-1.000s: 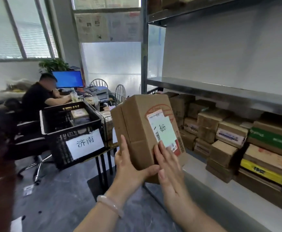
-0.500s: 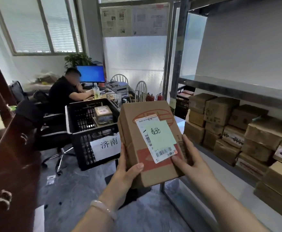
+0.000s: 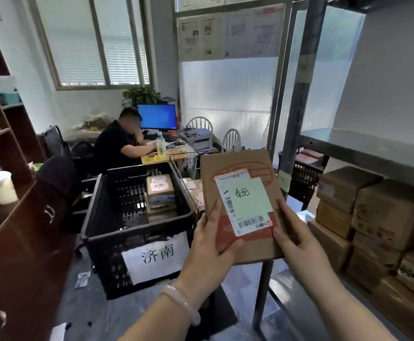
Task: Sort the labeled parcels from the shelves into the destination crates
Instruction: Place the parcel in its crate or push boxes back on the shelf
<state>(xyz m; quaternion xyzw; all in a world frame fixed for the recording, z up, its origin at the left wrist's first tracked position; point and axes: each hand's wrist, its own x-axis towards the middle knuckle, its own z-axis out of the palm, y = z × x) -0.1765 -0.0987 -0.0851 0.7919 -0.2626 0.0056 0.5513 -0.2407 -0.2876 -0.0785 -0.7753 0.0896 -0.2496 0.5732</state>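
The parcel [image 3: 244,247] is being held up in mid-air in front of the person, labelled face turning toward the camera. Its long axis is running up and slightly away from the hands, which are holding its lower end.

Furthest left, a black crate [image 3: 107,264] is sitting low and just beside the parcel, wearing a white paper sign [image 3: 156,257] on its front wall and holding a small stack of boxes [image 3: 160,193] at its far end. Behind it, the rim of a wire basket [image 3: 196,153] is showing; whether it is carrying a sign cannot be told.

The left hand [image 3: 208,244] is gripping the parcel's lower left edge, thumb lying across the front face and fingers reaching up along the side. A green note [image 3: 250,196] with two handwritten characters is sitting over the printed label. Those characters are looking different from the two on the crate's sign, so this crate is probably not the destination.

The right hand [image 3: 297,242] is gripping the lower right edge, thumb on the front and fingers lying up the side. Further right, stacked cartons [image 3: 383,212] are waiting on the lower shelf.

Both containers are lying to the left and beyond the parcel, so the left hand is nearer to them, and the drop is likely calling for a reach leftward and forward.
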